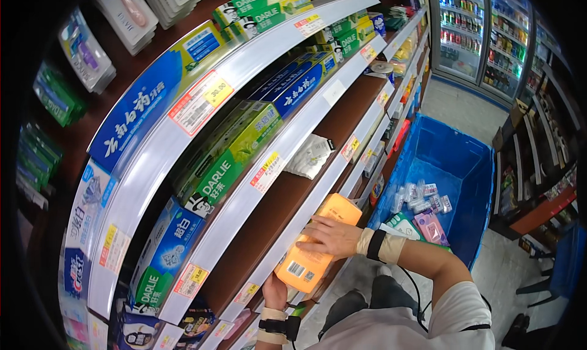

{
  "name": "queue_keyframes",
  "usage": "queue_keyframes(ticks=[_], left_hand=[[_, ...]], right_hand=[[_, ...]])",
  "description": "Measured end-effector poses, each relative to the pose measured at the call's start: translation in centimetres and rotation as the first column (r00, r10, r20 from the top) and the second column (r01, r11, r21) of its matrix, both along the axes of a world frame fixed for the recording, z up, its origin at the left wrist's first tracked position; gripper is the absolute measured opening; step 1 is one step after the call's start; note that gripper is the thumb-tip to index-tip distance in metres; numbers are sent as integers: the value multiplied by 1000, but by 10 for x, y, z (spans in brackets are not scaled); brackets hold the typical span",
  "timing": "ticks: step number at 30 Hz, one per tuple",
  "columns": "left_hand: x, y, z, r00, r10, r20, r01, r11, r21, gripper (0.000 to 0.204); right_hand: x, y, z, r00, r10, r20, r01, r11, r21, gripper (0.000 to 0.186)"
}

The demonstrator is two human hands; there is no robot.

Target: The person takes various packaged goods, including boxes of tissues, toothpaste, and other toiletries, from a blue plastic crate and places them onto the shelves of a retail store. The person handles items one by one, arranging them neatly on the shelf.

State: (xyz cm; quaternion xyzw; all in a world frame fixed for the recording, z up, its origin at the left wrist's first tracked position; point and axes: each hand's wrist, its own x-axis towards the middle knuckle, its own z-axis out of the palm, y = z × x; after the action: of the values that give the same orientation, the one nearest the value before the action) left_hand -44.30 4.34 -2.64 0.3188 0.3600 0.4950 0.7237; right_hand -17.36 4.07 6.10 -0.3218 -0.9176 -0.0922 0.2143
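Observation:
An orange rectangular package [319, 259] is held at the edge of a brown shelf board [241, 252], low in the middle of the view. My right hand [330, 237] lies over its upper face, fingers spread across it and gripping it. My left hand [275, 292] holds it at the lower left, with its fingertips hidden behind the package. A crumpled silver-white packet [309, 155] lies on that shelf beyond the package. Just above are rows of green toothpaste boxes [226, 160] and blue ones [171, 240].
A blue plastic tub [465, 166] with small bottles [419, 194] and a pink pack [431, 227] stands on the floor at my right. Glass drink coolers [458, 29] are at the back, dark shelving [538, 154] and a blue stool [559, 258] at far right.

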Motion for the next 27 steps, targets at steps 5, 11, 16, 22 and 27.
queue_keyframes(ticks=[5, 11, 16, 22, 27], left_hand=[[8, -17, 20, 998, -61, 4, 60, 998, 30, 44], [20, -38, 27, 975, -54, -215, 96, 977, 189, 59], [37, -35, 29, 928, 53, -370, 7, 987, 159, 41], [44, -38, 39, 901, 87, -426, -24, 988, 151, 42], [40, -39, 29, 885, 100, -455, -14, 982, 189, 43]], right_hand=[[1, 2, -9, 1000, 5, 3, -5, 998, 66, 68], [2, 1, -22, 999, 6, -46, 2, 986, 164, 54], [3, -12, -23, 995, -53, -80, 64, 986, 155, 55], [30, -27, -26, 888, -452, -88, 434, 885, -171, 77], [44, -24, -36, 815, -548, -191, 499, 830, -249, 86]])
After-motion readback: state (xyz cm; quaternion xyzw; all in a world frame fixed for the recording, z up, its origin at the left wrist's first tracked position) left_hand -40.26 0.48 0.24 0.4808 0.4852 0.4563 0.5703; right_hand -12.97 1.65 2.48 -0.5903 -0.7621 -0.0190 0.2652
